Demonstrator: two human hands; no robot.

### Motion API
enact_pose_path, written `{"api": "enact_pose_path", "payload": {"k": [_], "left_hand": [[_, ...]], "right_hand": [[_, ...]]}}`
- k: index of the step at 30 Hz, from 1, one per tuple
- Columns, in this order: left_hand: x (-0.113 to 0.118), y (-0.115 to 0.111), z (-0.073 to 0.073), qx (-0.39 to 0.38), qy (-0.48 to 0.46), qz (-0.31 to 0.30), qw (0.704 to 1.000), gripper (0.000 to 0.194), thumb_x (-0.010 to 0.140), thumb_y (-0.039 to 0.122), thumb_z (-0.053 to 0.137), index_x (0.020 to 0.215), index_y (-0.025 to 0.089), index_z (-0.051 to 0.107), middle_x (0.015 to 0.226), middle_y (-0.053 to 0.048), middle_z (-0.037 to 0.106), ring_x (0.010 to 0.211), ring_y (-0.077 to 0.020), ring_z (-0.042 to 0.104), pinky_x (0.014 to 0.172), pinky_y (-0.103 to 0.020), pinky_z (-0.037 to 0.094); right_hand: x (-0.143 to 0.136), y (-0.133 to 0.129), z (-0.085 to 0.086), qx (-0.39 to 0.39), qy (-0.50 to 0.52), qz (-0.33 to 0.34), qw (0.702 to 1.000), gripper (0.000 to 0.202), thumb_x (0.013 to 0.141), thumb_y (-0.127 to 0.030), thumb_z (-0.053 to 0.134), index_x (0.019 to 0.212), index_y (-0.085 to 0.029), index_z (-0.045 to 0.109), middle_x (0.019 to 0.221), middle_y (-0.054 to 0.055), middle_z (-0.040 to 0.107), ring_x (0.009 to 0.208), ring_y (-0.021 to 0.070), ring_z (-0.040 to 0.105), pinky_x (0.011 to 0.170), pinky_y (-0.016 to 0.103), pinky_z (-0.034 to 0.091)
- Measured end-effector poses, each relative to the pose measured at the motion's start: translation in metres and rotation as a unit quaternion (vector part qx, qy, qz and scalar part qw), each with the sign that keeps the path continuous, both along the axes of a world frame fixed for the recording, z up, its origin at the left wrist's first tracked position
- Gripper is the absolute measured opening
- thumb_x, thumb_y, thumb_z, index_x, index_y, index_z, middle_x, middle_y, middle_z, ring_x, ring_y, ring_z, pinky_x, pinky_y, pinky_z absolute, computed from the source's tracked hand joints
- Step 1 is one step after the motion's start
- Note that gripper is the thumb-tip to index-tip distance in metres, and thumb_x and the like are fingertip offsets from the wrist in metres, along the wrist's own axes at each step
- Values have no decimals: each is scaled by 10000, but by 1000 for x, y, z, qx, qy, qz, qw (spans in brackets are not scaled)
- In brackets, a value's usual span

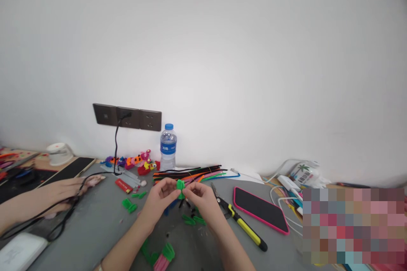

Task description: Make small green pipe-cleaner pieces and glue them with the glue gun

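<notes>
Between my two hands is a small folded piece of green pipe cleaner [180, 184]. My left hand [161, 198] pinches it from the left with thumb and forefinger. The right side of the piece is gripped by the fingertips of my right hand [201, 198]. Below my hands on the grey mat lie more green pipe cleaner loops [189, 220], partly hidden by my right wrist. A pink and green pipe cleaner piece [165, 257] lies near the front edge of the view. Another green loop [129, 206] rests left of my left forearm.
Behind my hands lie a bundle of coloured pipe cleaners [190, 174] and a water bottle [168, 148]. Yellow-handled pliers [246, 226] and a pink-cased phone [260, 209] lie right. Another person's hand [63, 190] rests left, by a black cable [116, 148] and a red lighter [123, 186].
</notes>
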State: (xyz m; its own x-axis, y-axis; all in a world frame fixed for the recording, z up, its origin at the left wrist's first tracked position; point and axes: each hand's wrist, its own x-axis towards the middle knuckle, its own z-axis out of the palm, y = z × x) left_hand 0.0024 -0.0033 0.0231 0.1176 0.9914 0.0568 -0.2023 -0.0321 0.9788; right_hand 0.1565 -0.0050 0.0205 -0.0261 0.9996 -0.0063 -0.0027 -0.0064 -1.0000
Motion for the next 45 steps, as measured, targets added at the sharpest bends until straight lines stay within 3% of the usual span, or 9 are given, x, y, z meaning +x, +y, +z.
{"api": "enact_pose_path", "payload": {"k": [10,15,21,29,33,38,41,45], "left_hand": [[0,-1,2,-1,-1,5,1000,240,600,338,824,734,187,694,733,-27,676,716,-191,603,685,-267,472],[0,2,-4,-1,-5,11,1000,247,606,330,824,757,185,694,741,-26,679,718,-189,610,662,-259,479],[-3,7,-8,-21,-63,89,994,293,586,370,831,764,187,686,741,-20,671,736,-192,626,667,-264,512],[-4,4,6,-37,-116,174,977,352,521,390,871,740,183,689,655,18,639,661,-150,606,658,-254,532],[-5,5,3,-36,-125,183,974,357,526,393,874,747,181,692,666,19,639,670,-144,606,650,-242,533],[-5,6,-2,-30,-118,160,980,334,573,393,853,782,181,700,713,4,662,729,-157,614,678,-246,535],[-4,5,0,-40,-109,152,981,339,564,395,854,775,180,697,713,1,660,719,-162,607,673,-257,534],[-2,3,1,-43,-100,121,987,351,563,401,851,777,177,685,707,6,639,703,-160,594,651,-260,532]], "right_hand": [[0,1,-3,3,-1,4,1000,307,616,-442,733,594,-164,604,507,-33,505,499,107,400,497,236,297],[4,2,-4,9,14,1,1000,321,642,-455,731,610,-167,594,508,-39,493,492,102,395,501,235,303],[18,-1,10,14,52,30,998,313,691,-462,719,679,-177,591,622,3,621,534,119,502,537,236,390],[22,9,-10,6,6,3,1000,126,654,-276,647,715,-173,608,543,-31,591,452,104,453,463,217,335],[17,9,-13,17,-11,3,1000,166,634,-233,636,764,-151,699,614,10,664,542,150,561,536,257,423],[14,11,-15,41,28,-19,999,363,641,-302,673,975,-162,706,982,106,742,894,264,676,769,369,521],[16,12,-14,60,30,-52,996,416,661,-376,696,1018,-162,695,1029,131,734,985,294,666,848,405,516],[17,8,-4,99,13,-65,993,366,732,-453,687,953,-161,696,986,133,738,932,288,675,825,396,525]]}}
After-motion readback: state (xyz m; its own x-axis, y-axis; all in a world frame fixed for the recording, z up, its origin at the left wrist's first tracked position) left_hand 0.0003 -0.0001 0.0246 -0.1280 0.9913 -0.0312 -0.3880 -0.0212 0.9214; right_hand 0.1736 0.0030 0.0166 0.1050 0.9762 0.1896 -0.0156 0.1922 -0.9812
